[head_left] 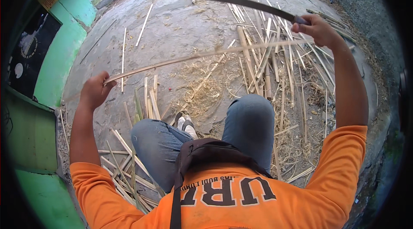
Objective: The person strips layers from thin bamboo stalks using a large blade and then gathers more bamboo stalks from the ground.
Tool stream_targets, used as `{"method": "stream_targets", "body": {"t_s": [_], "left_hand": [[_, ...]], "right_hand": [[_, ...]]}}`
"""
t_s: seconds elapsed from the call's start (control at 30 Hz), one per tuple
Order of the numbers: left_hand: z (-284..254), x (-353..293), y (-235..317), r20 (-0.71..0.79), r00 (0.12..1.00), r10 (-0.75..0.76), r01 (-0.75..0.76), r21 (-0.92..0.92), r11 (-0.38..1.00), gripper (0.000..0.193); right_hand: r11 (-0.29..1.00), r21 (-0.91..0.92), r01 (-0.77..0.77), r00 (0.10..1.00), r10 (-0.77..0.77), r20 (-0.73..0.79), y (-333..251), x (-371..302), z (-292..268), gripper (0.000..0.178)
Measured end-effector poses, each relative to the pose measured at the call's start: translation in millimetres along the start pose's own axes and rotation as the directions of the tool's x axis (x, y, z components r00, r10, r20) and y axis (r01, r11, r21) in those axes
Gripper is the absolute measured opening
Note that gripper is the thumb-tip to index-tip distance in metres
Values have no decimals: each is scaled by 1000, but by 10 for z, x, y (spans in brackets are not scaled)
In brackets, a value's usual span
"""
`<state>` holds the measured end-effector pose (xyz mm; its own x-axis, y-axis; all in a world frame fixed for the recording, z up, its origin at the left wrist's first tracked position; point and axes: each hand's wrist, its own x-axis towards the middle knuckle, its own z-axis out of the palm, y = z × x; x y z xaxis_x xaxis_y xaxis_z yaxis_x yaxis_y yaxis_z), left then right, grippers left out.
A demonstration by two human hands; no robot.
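My left hand (95, 90) is closed around a long, thin bamboo strip (172, 61), which stretches across in front of me toward the right. The strip's right part is smeared by motion. Raised at the right, my right hand (317, 31) grips the handle of a machete (245, 2). Its long dark blade points left, above the bamboo strip and apart from it. Between my knees and the blade, pale curly shavings (206, 90) lie on the ground.
Split bamboo pieces (247, 57) are strewn ahead and to the right. More strips (129, 173) lie by my left knee. A green wall (60, 65) stands at the left, a grey wall (361, 9) at the right. My sandalled foot (188, 126) rests on the concrete ground (163, 27).
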<state>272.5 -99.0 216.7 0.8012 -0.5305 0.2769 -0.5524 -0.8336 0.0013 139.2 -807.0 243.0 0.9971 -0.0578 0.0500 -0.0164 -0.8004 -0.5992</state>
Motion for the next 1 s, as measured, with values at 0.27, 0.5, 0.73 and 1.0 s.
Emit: {"method": "stream_targets", "body": {"t_s": [0.27, 0.5, 0.73, 1.0], "left_hand": [[181, -837, -209, 673, 582, -458, 805, -394, 444, 61], [795, -1833, -27, 103, 815, -570, 547, -457, 701, 72], [724, -2209, 1001, 181, 708, -682, 689, -387, 612, 70], [728, -2674, 1284, 249, 649, -718, 754, -333, 566, 65]], "right_hand": [[981, 168, -96, 982, 121, -147, -213, 141, 367, 70], [889, 457, 32, 998, -6, -59, -783, 224, 1679, 53], [856, 97, 508, 860, -498, -108, -1816, 214, 3112, 47], [727, -108, 678, 732, -681, 10, -1871, 281, 3733, 47]]}}
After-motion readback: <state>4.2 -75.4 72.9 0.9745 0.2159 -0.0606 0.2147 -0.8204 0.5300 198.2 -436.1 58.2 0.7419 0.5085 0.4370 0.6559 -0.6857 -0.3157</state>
